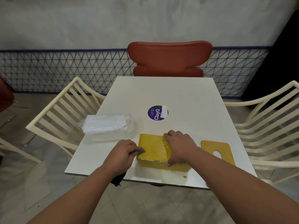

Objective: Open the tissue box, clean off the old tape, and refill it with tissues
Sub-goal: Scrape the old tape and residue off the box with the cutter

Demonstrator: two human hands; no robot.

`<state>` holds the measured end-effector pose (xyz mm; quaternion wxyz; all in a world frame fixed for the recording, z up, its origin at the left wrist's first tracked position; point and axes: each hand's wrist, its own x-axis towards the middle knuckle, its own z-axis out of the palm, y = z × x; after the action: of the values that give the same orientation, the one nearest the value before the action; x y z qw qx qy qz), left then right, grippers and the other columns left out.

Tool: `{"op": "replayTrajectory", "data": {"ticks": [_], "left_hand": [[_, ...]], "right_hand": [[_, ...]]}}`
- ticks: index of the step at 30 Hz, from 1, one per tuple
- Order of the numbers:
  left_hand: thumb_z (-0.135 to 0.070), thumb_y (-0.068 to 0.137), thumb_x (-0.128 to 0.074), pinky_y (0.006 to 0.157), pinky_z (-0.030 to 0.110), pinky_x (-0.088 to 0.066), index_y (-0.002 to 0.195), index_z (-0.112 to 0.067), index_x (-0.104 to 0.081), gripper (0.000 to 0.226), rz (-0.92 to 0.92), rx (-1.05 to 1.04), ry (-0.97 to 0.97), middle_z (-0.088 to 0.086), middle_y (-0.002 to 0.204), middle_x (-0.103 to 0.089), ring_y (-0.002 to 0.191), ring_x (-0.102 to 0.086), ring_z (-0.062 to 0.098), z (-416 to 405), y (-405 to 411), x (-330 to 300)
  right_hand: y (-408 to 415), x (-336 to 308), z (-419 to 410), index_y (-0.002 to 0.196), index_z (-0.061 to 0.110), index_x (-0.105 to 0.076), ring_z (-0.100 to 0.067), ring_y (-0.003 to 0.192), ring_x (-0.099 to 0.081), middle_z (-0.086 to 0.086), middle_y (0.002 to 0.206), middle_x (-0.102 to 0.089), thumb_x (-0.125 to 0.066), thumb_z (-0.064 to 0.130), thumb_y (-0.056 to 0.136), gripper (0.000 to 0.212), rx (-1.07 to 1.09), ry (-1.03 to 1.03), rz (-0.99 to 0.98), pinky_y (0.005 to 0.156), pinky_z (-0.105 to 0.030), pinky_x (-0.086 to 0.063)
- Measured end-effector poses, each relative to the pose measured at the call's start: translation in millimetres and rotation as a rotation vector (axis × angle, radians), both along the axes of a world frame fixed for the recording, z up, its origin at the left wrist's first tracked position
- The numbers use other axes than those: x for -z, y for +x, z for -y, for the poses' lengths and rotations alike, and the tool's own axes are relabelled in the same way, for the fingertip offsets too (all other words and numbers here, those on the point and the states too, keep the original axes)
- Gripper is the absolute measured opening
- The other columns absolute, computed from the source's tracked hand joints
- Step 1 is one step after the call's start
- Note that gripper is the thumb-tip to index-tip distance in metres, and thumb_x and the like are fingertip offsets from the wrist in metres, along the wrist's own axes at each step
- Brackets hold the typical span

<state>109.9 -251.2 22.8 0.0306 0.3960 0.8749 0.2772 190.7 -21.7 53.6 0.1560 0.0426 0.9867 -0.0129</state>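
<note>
Wiping the yellow tissue box [153, 149]

Left hand [120, 155] fingers pinch a dark cloth [140, 150] (box's left edge); right hand [179, 146] grips the box.

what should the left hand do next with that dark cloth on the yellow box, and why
Probably rub the dark cloth rightward across the yellow box toward the white flecks near the right hand. Tape residue still shows there and along the near top edge, the right hand is bracing the box, and the tissue pack lies unused to the left.
</note>
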Motion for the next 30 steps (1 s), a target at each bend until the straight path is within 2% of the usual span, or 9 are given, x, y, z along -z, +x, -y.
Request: {"op": "replayTrajectory", "data": {"ticks": [2, 4, 7, 9, 15, 17, 20, 25, 30], "left_hand": [[-0.031, 0.094, -0.058, 0.076, 0.011, -0.032, 0.109, -0.027, -0.072, 0.021, -0.004, -0.073, 0.015, -0.009, 0.098, -0.062, 0.091, -0.049, 0.014, -8.8, 0.3, -1.0], [-0.025, 0.095, -0.057, 0.077, 0.014, -0.032, 0.112, -0.021, -0.071, 0.023, 0.000, -0.108, 0.016, -0.007, 0.099, -0.061, 0.093, -0.050, 0.016, -13.8, 9.5, 3.4], [-0.018, 0.092, -0.061, 0.078, 0.006, -0.032, 0.110, -0.016, -0.072, 0.021, 0.055, -0.113, 0.052, -0.011, 0.096, -0.056, 0.091, -0.049, 0.011, -6.0, 27.1, 9.5], [-0.018, 0.091, -0.063, 0.078, 0.006, -0.033, 0.108, -0.018, -0.073, 0.019, 0.073, -0.089, 0.047, -0.012, 0.095, -0.057, 0.091, -0.052, 0.011, 1.0, 29.1, 10.9], [-0.027, 0.093, -0.057, 0.094, 0.025, -0.043, 0.125, -0.015, -0.063, 0.035, 0.137, -0.189, 0.100, -0.009, 0.109, -0.053, 0.104, -0.051, 0.011, -8.5, 31.4, 8.6], [-0.033, 0.088, -0.056, 0.094, 0.016, -0.039, 0.132, -0.017, -0.057, 0.046, 0.162, -0.121, 0.076, -0.012, 0.116, -0.046, 0.107, -0.048, 0.003, -7.0, 38.7, 10.9], [-0.028, 0.083, -0.063, 0.087, 0.001, -0.033, 0.141, -0.021, -0.046, 0.061, 0.191, -0.024, 0.035, -0.017, 0.123, -0.034, 0.110, -0.041, -0.008, 2.5, 41.3, 15.4], [-0.026, 0.089, -0.062, 0.089, 0.010, -0.040, 0.148, -0.025, -0.033, 0.066, 0.136, -0.029, -0.039, -0.021, 0.125, -0.026, 0.103, -0.045, -0.002, 3.0, 38.5, 18.1], [-0.027, 0.091, -0.061, 0.085, 0.008, -0.035, 0.145, -0.023, -0.037, 0.059, 0.074, -0.096, -0.058, -0.011, 0.131, -0.036, 0.103, -0.048, 0.004, -3.3, 42.3, 19.3]], "right_hand": [[0.0, -0.3, -0.3, 0.148, 0.022, -0.025, -0.024, 0.126, -0.041, 0.000, 0.144, -0.035, -0.083, 0.060, 0.059, 0.114, -0.001, 0.003, 0.001, 0.098, -0.042, -0.043], [-0.2, -0.6, -0.5, 0.149, 0.022, -0.025, -0.024, 0.127, -0.041, 0.001, 0.144, -0.035, -0.083, 0.060, 0.059, 0.114, 0.003, 0.000, 0.006, 0.098, -0.042, -0.043], [-0.8, -0.7, -1.1, 0.150, 0.021, -0.024, -0.024, 0.128, -0.040, 0.000, 0.145, -0.035, -0.083, 0.060, 0.059, 0.115, -0.003, 0.000, 0.013, 0.099, -0.042, -0.043], [-1.6, -0.8, -1.2, 0.150, 0.021, -0.023, -0.024, 0.128, -0.040, 0.000, 0.145, -0.035, -0.082, 0.060, 0.059, 0.115, -0.005, 0.005, 0.016, 0.099, -0.042, -0.043], [-3.3, -2.4, -1.8, 0.149, 0.022, -0.025, -0.024, 0.129, -0.040, 0.000, 0.145, -0.035, -0.083, 0.060, 0.059, 0.113, -0.007, 0.004, 0.027, 0.099, -0.043, -0.043], [-3.6, -2.9, -2.3, 0.149, 0.022, -0.024, -0.024, 0.129, -0.040, 0.000, 0.146, -0.034, -0.082, 0.061, 0.060, 0.114, -0.010, 0.002, 0.034, 0.099, -0.042, -0.043], [-3.9, -2.6, -2.7, 0.150, 0.021, -0.024, -0.024, 0.129, -0.040, 0.000, 0.146, -0.034, -0.082, 0.061, 0.059, 0.114, -0.013, 0.005, 0.033, 0.099, -0.042, -0.043], [-4.1, -2.2, -3.6, 0.150, 0.021, -0.024, -0.024, 0.129, -0.041, 0.000, 0.145, -0.035, -0.082, 0.062, 0.060, 0.114, -0.010, 0.006, 0.035, 0.099, -0.042, -0.044], [-5.0, -2.3, -3.6, 0.150, 0.021, -0.023, -0.024, 0.128, -0.041, 0.000, 0.145, -0.035, -0.082, 0.061, 0.060, 0.115, -0.010, 0.004, 0.038, 0.098, -0.042, -0.044]]}}
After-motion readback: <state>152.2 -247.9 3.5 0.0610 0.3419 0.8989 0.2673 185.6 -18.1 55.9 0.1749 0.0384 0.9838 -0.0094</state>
